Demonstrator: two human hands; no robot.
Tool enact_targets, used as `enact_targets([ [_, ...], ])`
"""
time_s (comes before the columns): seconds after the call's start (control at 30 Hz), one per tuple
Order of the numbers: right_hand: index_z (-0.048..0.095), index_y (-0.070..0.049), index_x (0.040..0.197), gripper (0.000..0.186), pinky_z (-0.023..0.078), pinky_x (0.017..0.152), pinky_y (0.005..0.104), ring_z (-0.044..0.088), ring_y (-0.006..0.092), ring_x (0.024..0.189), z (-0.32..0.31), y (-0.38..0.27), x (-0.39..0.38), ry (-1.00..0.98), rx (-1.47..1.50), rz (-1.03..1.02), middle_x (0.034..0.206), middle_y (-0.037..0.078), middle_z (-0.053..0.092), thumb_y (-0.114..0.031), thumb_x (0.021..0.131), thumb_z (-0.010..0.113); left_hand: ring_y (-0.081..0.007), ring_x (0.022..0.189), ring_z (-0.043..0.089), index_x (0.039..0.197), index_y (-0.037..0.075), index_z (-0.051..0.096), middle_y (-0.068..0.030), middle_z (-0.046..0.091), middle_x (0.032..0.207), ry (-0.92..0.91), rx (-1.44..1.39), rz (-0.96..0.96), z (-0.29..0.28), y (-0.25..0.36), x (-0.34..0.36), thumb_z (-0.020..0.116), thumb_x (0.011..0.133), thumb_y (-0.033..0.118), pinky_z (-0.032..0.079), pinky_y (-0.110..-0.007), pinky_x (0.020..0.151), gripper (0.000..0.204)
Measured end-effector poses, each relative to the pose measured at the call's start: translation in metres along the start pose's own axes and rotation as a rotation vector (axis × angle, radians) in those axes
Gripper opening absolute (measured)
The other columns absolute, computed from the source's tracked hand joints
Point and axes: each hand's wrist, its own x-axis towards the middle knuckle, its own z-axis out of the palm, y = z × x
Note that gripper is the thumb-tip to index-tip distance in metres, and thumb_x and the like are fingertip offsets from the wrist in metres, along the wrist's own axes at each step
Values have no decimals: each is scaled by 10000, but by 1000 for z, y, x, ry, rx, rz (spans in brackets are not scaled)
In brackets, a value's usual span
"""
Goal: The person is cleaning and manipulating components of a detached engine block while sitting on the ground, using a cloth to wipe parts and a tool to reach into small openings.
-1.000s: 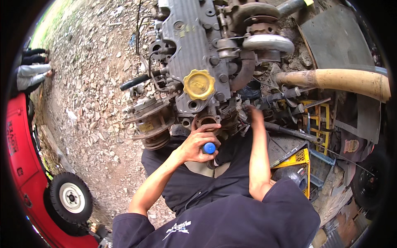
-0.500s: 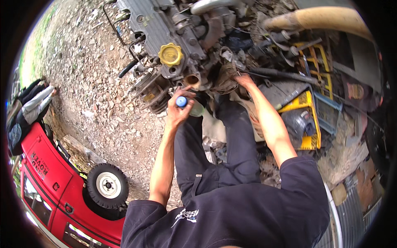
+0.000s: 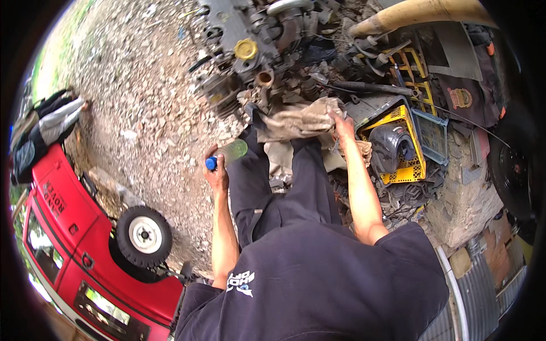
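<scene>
My left hand (image 3: 215,169) is closed around a see-through greenish bottle (image 3: 235,150) with a blue cap (image 3: 211,163), held tilted beside my left leg. In my right hand (image 3: 342,128) is a crumpled beige rag (image 3: 304,120), gripped at its right end and stretched out over my knees. Just beyond the rag stands a dirty engine (image 3: 230,25) with a yellow filler cap (image 3: 245,49) on its grey cover. A round brown opening (image 3: 264,78) of a pipe faces me at the engine's near end.
To the right lies a yellow crate (image 3: 418,162) with a dark helmet (image 3: 392,145) in it, and a blue-grey crate (image 3: 430,136) next to it. A thick bamboo pole (image 3: 421,16) crosses the top right. A red vehicle (image 3: 62,227) stands at lower left on gravel (image 3: 153,108).
Both hands have drawn back from the engine. The rag has come up off the engine's near side and spread out; the bottle has moved left and now lies more on its side.
</scene>
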Motion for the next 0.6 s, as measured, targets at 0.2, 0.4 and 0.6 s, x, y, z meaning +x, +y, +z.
enact_targets([
  [0.2, 584, 154, 1280, 857, 471, 991, 386, 634, 296, 1131, 25, -50, -74, -25, -66, -215, 1241, 239, 663, -466, 749, 843, -239, 1191, 609, 1293, -12, 627, -145, 650, 1282, 155, -18, 2, -85, 6, -29, 623, 936, 111, 466, -343, 1031, 378],
  [0.4, 606, 124, 1265, 785, 469, 1001, 384, 628, 281, 1153, 80, -78, -140, -111, -147, -313, 1246, 233, 666, -426, 757, 843, -261, 1159, 637, 1313, 9, 630, -159, 673, 1250, 223, 31, 12, -158, -22, -33, 653, 917, 161, 491, -366, 1006, 425],
  [0.6, 677, 47, 1183, 567, 510, 816, 352, 660, 200, 956, 183, -93, -226, -306, -45, -325, 1107, 119, 716, -382, 833, 802, -291, 1178, 624, 1285, 25, 647, -171, 664, 1244, 180, 54, -103, -225, -69, -3, 713, 927, 276, 470, -389, 1027, 442],
])
